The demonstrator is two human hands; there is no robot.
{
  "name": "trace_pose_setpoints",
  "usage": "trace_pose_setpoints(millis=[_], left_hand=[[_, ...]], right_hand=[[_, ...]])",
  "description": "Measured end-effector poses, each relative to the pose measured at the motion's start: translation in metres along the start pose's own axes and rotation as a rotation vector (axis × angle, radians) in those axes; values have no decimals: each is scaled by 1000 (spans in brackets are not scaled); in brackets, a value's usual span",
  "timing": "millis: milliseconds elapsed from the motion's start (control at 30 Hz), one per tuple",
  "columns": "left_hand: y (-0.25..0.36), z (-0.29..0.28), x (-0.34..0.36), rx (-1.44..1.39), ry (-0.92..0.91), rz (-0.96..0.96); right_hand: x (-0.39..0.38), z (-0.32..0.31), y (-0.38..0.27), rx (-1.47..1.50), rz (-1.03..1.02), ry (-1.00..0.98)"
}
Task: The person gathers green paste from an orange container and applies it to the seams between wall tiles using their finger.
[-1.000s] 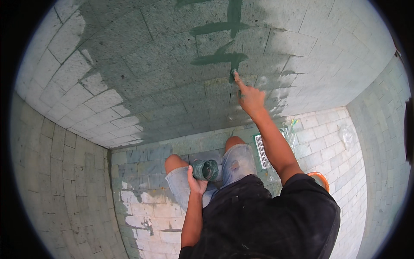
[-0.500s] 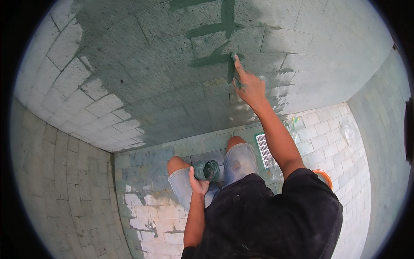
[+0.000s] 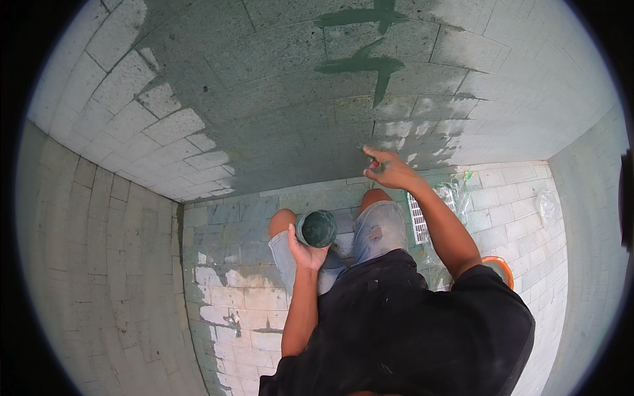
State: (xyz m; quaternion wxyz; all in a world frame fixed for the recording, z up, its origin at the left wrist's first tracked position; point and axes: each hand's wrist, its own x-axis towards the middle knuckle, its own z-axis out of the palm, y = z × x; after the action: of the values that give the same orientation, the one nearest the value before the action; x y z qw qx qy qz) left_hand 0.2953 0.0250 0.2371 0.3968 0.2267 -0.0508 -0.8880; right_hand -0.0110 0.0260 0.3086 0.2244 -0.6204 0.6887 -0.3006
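My left hand (image 3: 308,253) is wrapped round a small round tub (image 3: 317,229) above my lap. Its walls are smeared, and dark green paste shows inside. My right hand (image 3: 391,170) is off the wall, to the right of the tub and beyond it. A forefinger with green paste on its tip stretches out, apart from the other fingers, which are partly bent; no tool shows in the hand. On the tiled wall (image 3: 277,99) ahead, fresh green paste (image 3: 360,64) lies in thick strokes along the joints. The wall is dark and wet-looking around them.
A white slotted grate (image 3: 419,220) lies on the tiled floor (image 3: 244,300) to my right, with crumpled clear plastic (image 3: 461,191) beside it. An orange-rimmed bucket (image 3: 500,269) is partly hidden by my right arm. Side walls (image 3: 99,264) close in the space.
My right hand has come away from the paste stroke on the wall and down toward me. The tub has risen slightly and tipped so its inside shows more. The view has shifted too.
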Motion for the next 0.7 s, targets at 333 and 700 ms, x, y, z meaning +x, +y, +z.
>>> trace_pose_setpoints(millis=[333,700], left_hand=[[28,46,0,135,-116,294],[40,59,8,435,-69,415]], right_hand=[[-69,20,-168,-197,-49,-618],[-46,86,-142,29,272,-645]])
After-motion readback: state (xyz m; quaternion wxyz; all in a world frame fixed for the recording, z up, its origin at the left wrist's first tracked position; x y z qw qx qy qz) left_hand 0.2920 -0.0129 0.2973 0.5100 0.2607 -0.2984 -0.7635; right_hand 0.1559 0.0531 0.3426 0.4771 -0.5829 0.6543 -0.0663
